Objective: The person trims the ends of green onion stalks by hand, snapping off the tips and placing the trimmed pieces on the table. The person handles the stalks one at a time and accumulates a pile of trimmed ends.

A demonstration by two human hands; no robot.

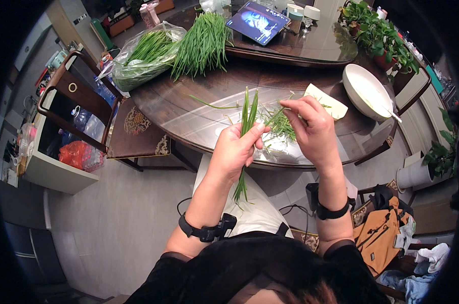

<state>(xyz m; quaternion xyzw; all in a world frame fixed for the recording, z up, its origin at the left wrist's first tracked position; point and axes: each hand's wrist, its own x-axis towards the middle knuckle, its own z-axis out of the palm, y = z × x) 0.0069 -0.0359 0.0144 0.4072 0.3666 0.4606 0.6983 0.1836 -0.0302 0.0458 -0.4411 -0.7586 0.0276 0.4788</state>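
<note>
My left hand (235,150) is closed round a small bunch of garlic chives (249,110). The stalks stick up past the thumb, and the thin leaf ends hang below the fist. To its right, my right hand (313,127) pinches a thin green strand (276,114) between thumb and forefinger. Under both hands, green trimmings (282,127) lie scattered on a clear plastic sheet (265,154) on the dark wooden table (157,102). A single chive stalk (210,103) lies apart on the left. Farther back, a large pile of chives (203,47) rests beside a plastic bag (138,72) with more chives inside.
A white bowl (360,81) with a utensil handle (394,115) over its rim stands right of a pale yellow sheet (318,97). Behind, a lit tablet (258,22) leans on the raised turntable (320,45). A wooden chair (134,131) stands left, potted plants (385,41) right.
</note>
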